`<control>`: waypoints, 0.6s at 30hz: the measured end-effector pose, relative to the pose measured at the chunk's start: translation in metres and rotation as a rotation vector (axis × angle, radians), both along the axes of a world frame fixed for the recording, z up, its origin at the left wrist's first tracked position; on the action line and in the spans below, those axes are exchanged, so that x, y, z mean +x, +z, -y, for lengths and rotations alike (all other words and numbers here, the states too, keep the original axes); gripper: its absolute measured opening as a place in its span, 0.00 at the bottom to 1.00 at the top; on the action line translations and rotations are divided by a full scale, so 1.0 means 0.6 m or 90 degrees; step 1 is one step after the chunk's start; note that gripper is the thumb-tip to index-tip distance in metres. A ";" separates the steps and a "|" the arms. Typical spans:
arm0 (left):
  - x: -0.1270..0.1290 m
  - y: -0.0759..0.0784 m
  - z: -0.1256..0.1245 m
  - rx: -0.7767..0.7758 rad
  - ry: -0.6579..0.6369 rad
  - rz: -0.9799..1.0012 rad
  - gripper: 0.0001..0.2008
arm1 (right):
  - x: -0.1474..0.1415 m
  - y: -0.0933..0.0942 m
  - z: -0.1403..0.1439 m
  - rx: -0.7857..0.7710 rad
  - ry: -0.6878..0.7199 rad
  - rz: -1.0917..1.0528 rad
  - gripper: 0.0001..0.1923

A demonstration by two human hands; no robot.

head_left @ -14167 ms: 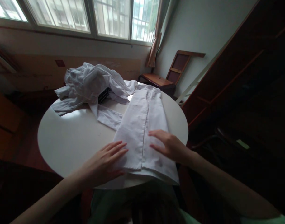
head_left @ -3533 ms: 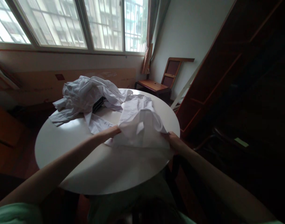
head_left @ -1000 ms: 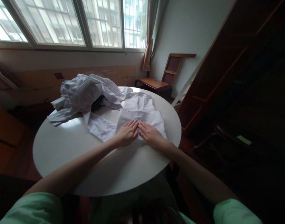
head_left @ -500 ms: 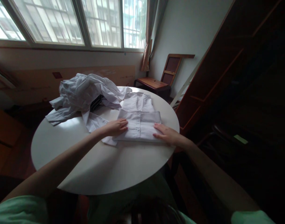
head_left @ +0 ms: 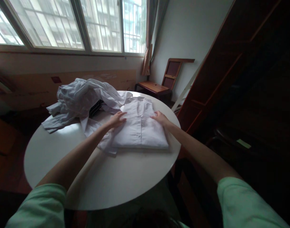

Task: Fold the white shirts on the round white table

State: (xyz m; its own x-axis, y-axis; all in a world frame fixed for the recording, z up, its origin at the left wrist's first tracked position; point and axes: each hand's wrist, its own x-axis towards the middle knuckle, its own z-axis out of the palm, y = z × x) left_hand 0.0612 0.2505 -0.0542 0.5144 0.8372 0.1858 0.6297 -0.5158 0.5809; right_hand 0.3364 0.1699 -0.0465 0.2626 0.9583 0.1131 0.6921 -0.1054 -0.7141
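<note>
A white buttoned garment (head_left: 138, 128) lies folded into a rectangle on the right part of a round white table (head_left: 111, 177). My left hand (head_left: 116, 119) rests flat on its far left edge with the fingers spread. On its far right edge lies my right hand (head_left: 160, 117), also flat. Neither hand grips the cloth. A loose white sleeve or cloth part (head_left: 99, 134) sticks out from under the garment's left side.
A crumpled heap of white clothes (head_left: 80, 96) covers a dark object (head_left: 96, 108) at the table's back left. A wooden chair (head_left: 162, 84) stands behind the table by the wall. Dark wooden furniture (head_left: 230, 79) fills the right. Windows run along the back.
The garment was folded over from its near end into a shorter rectangle. My hands smoothed it from the middle outward, then slid from its near corners up to its far edge.
</note>
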 end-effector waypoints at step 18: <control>0.072 0.063 -0.067 -0.369 0.198 0.171 0.12 | 0.069 0.032 -0.129 -0.173 -0.035 -0.554 0.03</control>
State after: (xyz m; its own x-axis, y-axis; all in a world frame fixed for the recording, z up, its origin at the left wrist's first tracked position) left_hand 0.1046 0.2904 -0.0161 0.2344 0.9403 -0.2470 0.4947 0.1033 0.8629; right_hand 0.3777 0.2472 -0.0274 0.1952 0.9065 -0.3745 -0.0906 -0.3635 -0.9272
